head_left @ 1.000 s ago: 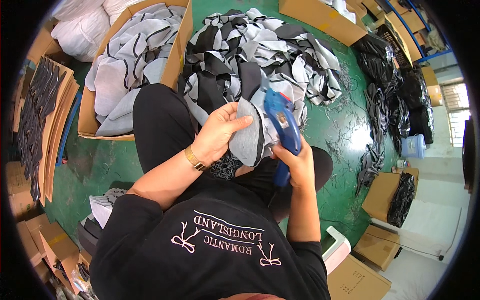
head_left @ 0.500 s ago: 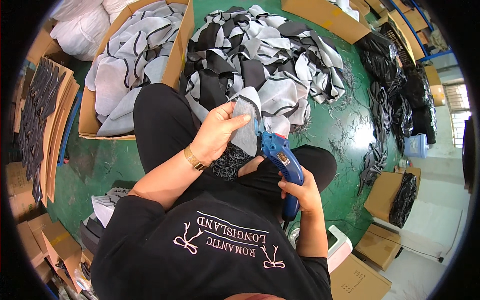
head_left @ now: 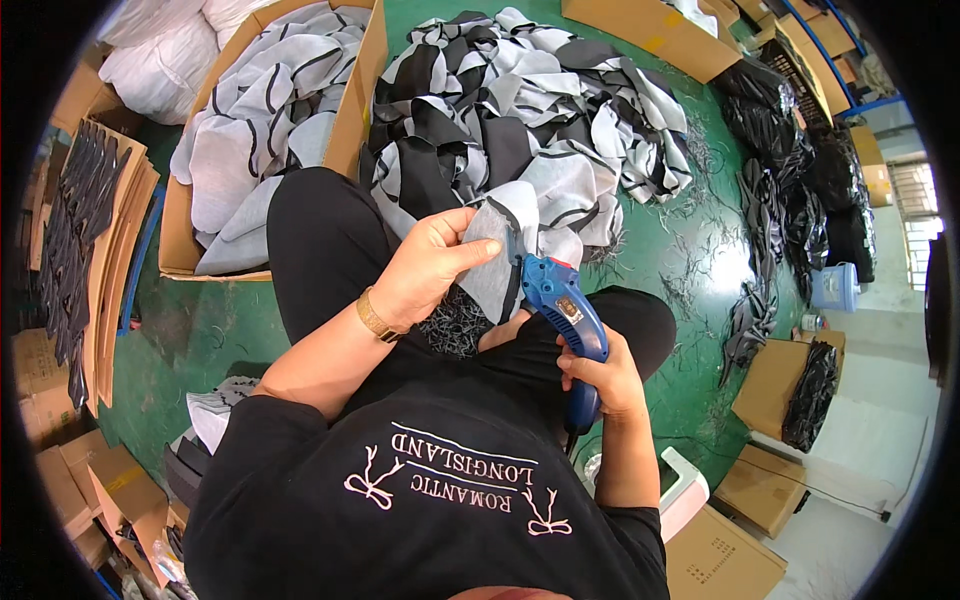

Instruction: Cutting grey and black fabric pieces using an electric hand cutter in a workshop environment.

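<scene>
Between thumb and fingers, my left hand (head_left: 432, 265) pinches a grey fabric piece (head_left: 487, 272) with a dark band across it. My right hand (head_left: 605, 370) is wrapped round the handle of a blue electric fabric cutter (head_left: 565, 310), its head up against the right edge of the piece. The blade itself is hard to make out there. Dark thread scraps (head_left: 455, 325) lie below the fabric, between my legs. Just beyond my hands rises a big heap of grey and black fabric pieces (head_left: 510, 95).
A cardboard box (head_left: 362, 100) full of grey pieces stands at the far left. Stacked cardboard sheets (head_left: 118, 270) are on the left. Black plastic bags (head_left: 765, 130) line the right side. Thread trimmings (head_left: 685, 285) litter the green floor. A white stool (head_left: 683, 490) stands behind my right arm.
The cutter's head has stayed along the fabric's right edge, while the piece has turned slightly and its top has shifted right. Both hands keep their hold.
</scene>
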`<state>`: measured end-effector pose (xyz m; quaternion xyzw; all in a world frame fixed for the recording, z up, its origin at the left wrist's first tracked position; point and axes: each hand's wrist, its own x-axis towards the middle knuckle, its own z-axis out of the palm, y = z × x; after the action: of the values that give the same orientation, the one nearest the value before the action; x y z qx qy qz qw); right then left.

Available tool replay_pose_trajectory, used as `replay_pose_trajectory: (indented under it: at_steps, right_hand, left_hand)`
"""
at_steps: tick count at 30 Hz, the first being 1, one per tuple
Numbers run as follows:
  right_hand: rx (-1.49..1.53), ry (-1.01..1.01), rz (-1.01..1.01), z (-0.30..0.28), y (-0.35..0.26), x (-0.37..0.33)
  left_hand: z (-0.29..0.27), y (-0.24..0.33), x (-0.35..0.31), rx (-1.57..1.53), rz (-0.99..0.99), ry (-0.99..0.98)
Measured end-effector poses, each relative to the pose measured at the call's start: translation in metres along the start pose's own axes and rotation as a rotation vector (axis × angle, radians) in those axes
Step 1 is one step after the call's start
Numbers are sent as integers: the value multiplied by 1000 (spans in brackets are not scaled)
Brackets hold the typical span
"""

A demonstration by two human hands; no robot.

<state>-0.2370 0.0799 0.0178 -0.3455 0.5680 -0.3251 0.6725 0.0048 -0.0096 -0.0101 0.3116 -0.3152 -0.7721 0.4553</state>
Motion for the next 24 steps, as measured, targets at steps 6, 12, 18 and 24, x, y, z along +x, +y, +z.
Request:
replay_pose_trajectory:
  at_steps: [6,12,18,24]
  right_hand:
    - [-42,-11,-18,-1,-7,-1]
    - [-101,-41,-27,-8,-15,-4]
    - [-141,-72,-34,-10,-20,0]
    - [61,22,-198,-2,-17,20]
  left_hand:
    - [5,14,-8,115,-4,-43]
    - [13,33,-16,377,-117,-63]
    - [-3,20,-12,448,-15,-185]
    - [11,30,-9,414,-194,-119]
